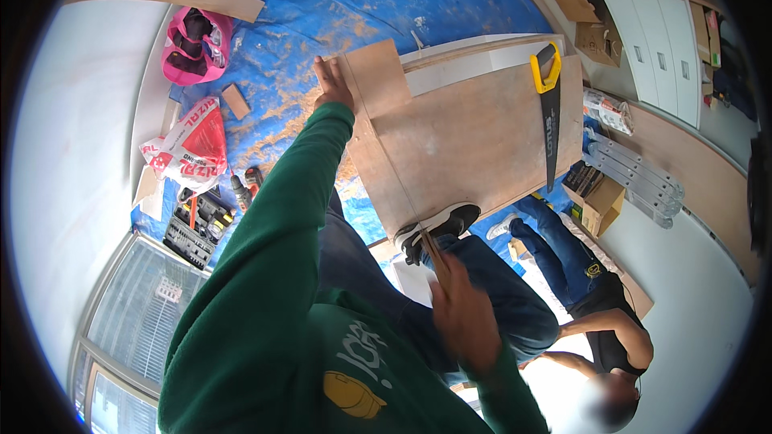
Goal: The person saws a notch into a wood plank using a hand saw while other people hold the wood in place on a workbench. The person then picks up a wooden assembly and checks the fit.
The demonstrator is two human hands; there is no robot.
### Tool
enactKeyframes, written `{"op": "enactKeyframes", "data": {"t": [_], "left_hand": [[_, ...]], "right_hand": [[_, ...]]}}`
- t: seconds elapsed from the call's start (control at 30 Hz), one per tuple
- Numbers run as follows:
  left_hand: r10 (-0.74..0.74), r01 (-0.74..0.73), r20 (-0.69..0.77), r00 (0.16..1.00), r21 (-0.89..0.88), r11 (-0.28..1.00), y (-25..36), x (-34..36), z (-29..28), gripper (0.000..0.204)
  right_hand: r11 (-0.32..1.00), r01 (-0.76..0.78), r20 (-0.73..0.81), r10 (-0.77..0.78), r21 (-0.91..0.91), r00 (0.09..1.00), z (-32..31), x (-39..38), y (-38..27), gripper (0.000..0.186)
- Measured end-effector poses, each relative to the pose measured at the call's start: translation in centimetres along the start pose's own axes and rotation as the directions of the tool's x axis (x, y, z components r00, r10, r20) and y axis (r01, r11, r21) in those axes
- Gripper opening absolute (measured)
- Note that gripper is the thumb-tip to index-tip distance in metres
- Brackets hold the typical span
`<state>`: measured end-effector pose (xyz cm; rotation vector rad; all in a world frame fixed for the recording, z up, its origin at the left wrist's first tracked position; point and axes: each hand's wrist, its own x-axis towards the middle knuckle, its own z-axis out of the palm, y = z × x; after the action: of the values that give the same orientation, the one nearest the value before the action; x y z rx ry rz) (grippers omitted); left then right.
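A large plywood board (474, 141) lies tilted over a blue tarp (322, 8), with a smaller plywood piece (378, 76) on its far corner. My left hand (330, 84), at the end of a green sleeve, grips the board's far left edge. My right hand (462, 313) is closed on a thin wooden strip (434, 255) at the board's near corner. My black shoe (438, 227) presses on that corner. A handsaw (550, 112) with a yellow and black handle rests on the board's right side.
Another person (595, 305) in blue trousers crouches at the right. A pink bag (197, 44), a red and white sack (193, 141), a drill (241, 189) and a tool case (197, 229) lie to the left. An aluminium ladder (635, 173), cardboard boxes (599, 201) and white cabinets (659, 48) stand on the right.
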<state>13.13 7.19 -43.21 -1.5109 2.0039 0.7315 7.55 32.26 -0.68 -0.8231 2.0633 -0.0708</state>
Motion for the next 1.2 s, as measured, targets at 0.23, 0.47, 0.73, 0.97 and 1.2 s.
{"op": "enactKeyframes", "data": {"t": [0.23, 0.47, 0.73, 0.97, 1.2], "left_hand": [[0.138, -0.087, -0.213, 0.967, 0.231, 0.969, 1.3, 2.6, 2.0, 0.138], [-0.003, 0.001, -0.074, 0.997, -0.036, 0.999, 0.6, -0.7, 0.4, 0.096], [0.108, -0.089, -0.123, 0.987, 0.15, 0.985, 2.5, -1.1, 0.3, 0.137], [-0.048, 0.049, 0.048, 0.998, -0.034, 0.998, 0.6, -0.4, -1.3, 0.136], [0.072, -0.062, -0.144, 0.987, 0.078, 0.995, 3.8, -1.2, -1.0, 0.087]], "right_hand": [[0.99, 0.137, -0.163, -0.141, -0.034, 0.977, 7.0, 10.6, 3.7, 0.033], [0.993, 0.078, -0.129, -0.09, -0.092, 0.988, -0.1, -5.9, 1.3, 0.044], [0.997, 0.056, -0.1, -0.051, 0.052, 0.994, 7.1, 10.6, 3.6, 0.038], [0.999, -0.004, -0.009, 0.004, 0.032, 1.0, -2.9, -4.3, -0.3, 0.043], [0.991, 0.126, -0.149, -0.13, -0.033, 0.98, 6.1, 15.5, 2.6, 0.025]]}}
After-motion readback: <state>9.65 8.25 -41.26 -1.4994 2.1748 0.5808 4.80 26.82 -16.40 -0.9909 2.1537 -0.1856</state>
